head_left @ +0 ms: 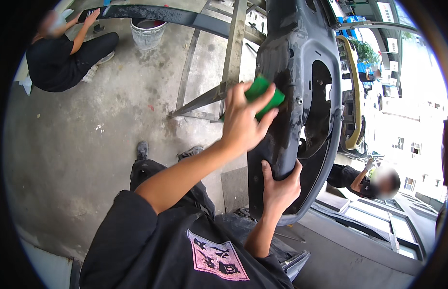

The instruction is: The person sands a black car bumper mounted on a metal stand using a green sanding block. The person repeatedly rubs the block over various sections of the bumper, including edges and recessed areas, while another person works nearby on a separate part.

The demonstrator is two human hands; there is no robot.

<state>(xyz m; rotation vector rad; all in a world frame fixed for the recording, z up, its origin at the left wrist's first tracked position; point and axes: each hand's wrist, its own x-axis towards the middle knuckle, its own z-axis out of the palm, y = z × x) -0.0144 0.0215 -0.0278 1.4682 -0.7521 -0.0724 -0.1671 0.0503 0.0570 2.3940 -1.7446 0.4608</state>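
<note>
A long black car bumper (277, 135) with several cut-out openings runs down the middle, its surface damp and smeared in places. My left hand (245, 118) presses a green pad (265, 96) against the bumper's upper side, with the fingers bent over it. Motion blurs the pad's edges, and whether it is a sponge or a folded abrasive sheet cannot be told. Lower down, my right hand (281, 190) grips the bumper's rounded ridge, thumb on the left side and fingers over the right.
Under the bumper stands a metal frame (233, 53). Back left, a person (65, 58) crouches by a long dark panel (161, 14), next to a white bucket (147, 36). Another person (354, 178) is at the right, near a yellowish bumper (351, 96). Concrete floor (89, 144) lies left.
</note>
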